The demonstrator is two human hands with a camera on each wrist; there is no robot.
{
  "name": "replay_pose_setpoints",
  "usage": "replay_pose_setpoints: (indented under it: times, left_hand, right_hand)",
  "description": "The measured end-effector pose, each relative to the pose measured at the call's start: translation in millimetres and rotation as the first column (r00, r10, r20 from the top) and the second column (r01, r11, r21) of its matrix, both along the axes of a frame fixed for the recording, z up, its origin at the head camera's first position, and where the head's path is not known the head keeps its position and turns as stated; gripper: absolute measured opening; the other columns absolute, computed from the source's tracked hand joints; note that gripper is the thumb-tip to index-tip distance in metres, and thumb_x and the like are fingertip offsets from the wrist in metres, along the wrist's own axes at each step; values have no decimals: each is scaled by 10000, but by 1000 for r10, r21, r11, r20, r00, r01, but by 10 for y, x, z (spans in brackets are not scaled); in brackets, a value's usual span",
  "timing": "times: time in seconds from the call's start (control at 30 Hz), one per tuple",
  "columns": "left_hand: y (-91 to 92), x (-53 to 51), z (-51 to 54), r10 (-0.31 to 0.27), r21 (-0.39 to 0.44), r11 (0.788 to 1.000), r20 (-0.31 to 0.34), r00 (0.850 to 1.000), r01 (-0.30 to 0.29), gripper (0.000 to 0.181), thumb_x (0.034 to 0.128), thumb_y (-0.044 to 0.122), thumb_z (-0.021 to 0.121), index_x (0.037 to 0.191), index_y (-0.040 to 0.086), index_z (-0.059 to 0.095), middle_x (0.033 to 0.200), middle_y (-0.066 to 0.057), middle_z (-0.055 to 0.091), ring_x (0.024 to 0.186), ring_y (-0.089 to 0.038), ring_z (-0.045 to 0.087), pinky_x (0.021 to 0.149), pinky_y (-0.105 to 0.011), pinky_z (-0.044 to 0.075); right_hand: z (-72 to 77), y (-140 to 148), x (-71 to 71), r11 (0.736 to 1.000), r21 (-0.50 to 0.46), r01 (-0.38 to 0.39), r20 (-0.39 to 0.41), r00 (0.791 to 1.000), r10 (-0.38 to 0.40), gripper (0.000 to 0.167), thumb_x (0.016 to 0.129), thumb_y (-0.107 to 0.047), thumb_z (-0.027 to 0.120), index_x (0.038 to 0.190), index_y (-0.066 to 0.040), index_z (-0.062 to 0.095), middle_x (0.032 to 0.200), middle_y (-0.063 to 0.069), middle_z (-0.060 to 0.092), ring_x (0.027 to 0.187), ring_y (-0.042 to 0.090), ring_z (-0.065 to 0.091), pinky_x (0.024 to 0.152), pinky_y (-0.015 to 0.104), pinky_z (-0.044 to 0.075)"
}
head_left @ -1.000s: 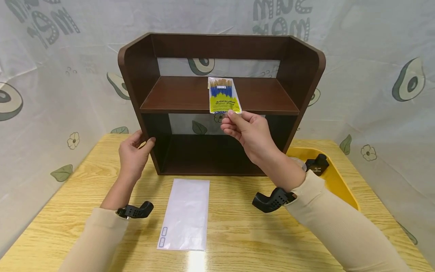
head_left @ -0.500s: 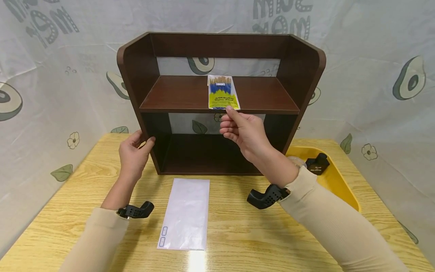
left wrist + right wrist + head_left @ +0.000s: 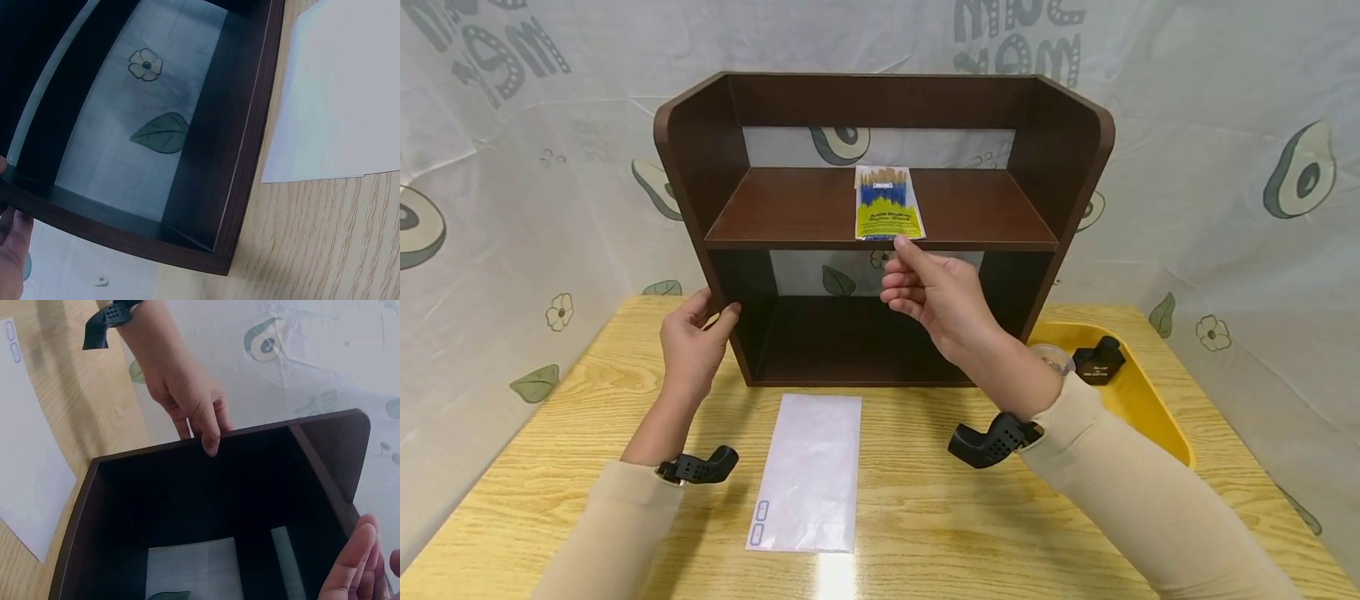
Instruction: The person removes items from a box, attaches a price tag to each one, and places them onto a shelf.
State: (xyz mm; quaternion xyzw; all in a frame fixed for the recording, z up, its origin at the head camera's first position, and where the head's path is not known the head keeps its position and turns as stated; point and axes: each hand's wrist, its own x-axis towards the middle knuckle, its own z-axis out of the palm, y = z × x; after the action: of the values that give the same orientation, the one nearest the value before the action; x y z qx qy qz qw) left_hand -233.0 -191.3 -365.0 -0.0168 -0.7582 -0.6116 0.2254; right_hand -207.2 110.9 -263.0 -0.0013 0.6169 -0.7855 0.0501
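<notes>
A dark brown two-tier desktop bookshelf stands on the table. My left hand grips its left side panel, the thumb on the inner face and the fingers behind; the right wrist view shows this hold too. A flat pack of artist brushes, yellow-green and blue, lies face up on the upper shelf near the front edge. At the pack's near edge is the thumb tip of my right hand, its other fingers loosely bent below the shelf board. The pack is out of sight in both wrist views.
On the table a white paper sheet lies before the bookshelf. To the right, partly behind my forearm, sits a yellow tray with a black bottle and a clear round container. A patterned sheet hangs behind.
The brush pack has gone from my right hand's pinch, tilted over the shelf, to lying on the upper shelf board. My right hand has eased its pinch. The left hand keeps its place.
</notes>
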Motion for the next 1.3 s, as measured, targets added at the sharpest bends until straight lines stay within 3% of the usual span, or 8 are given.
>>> replay_pose_setpoints:
  times: [0.23, 0.43, 0.7, 0.97, 1.07, 1.2, 1.27, 1.3]
  left_hand:
    - [-26, 19, -34, 26, -3, 1000, 7, 1000, -26, 351, 999, 117, 678, 1347, 97, 713, 1278, -133, 733, 1137, 24, 671, 920, -82, 536]
    - [-25, 23, -24, 27, -9, 1000, -2, 1000, -27, 350, 1001, 107, 671, 1349, 86, 709, 1296, -156, 727, 1143, 13, 672, 919, -82, 536]
    - [1, -2, -2, 8, -11, 1000, 0, 1000, -8, 356, 1003, 104, 663, 1356, 65, 700, 1314, -166, 720, 1220, -91, 688, 941, -98, 539]
    - [-10, -9, 7, 6, -25, 1000, -6, 1000, -6, 354, 1005, 113, 664, 1354, 66, 701, 1316, -189, 719, 1222, -133, 690, 913, -84, 539]
    - [-12, -16, 9, 4, -23, 1000, -15, 1000, -5, 352, 1003, 108, 666, 1349, 53, 700, 1316, -209, 714, 1239, -172, 695, 907, -81, 539]
    - [-13, -24, -1, 0, -18, 1000, -14, 1000, 0, 353, 999, 109, 670, 1345, 43, 699, 1314, -208, 715, 1271, -240, 689, 891, -80, 544]
    - [-15, -26, -10, -1, -16, 1000, -13, 1000, 0, 358, 997, 109, 671, 1347, 39, 697, 1317, -208, 714, 1280, -263, 685, 882, -78, 544]
    - [-16, -26, -14, 0, -15, 1000, -12, 1000, 0, 359, 996, 110, 672, 1348, 41, 697, 1317, -212, 712, 1282, -268, 683, 877, -78, 545]
  right_hand:
    - [-52, 215, 174, 993, 69, -92, -94, 991, 99, 258, 1054, -310, 631, 997, -71, 710, 804, -12, 736, 722, 100, 738, 737, 184, 620]
    - [-158, 659, 305, 967, 227, -113, -149, 978, 149, 170, 1054, -230, 635, 1036, -86, 724, 884, -14, 769, 811, 121, 775, 785, 214, 632]
    - [-290, 1466, 304, 854, 521, -4, -250, 955, 157, 116, 1051, -187, 641, 1095, -110, 716, 945, -84, 793, 880, 80, 774, 808, 201, 625]
    - [-453, 2127, 209, 745, 658, 109, -290, 950, 118, 181, 1053, -155, 630, 1143, -6, 680, 942, -134, 789, 854, 21, 760, 774, 162, 613]
    - [-499, 2339, 185, 673, 724, 150, -295, 950, 105, 230, 1052, -168, 636, 1179, 23, 654, 922, -210, 759, 834, -30, 734, 761, 111, 583]
    - [-558, 2579, 164, 497, 843, 208, -289, 953, 92, 336, 1049, -263, 651, 1243, 10, 640, 919, -325, 655, 826, -130, 640, 714, 77, 498]
    - [-586, 2664, 155, 417, 882, 220, -284, 954, 97, 363, 1045, -296, 657, 1260, -3, 645, 950, -291, 643, 835, -174, 581, 702, 73, 463]
    - [-601, 2698, 150, 393, 893, 221, -282, 954, 104, 368, 1044, -294, 660, 1264, 0, 646, 984, -226, 671, 843, -189, 561, 701, 68, 457]
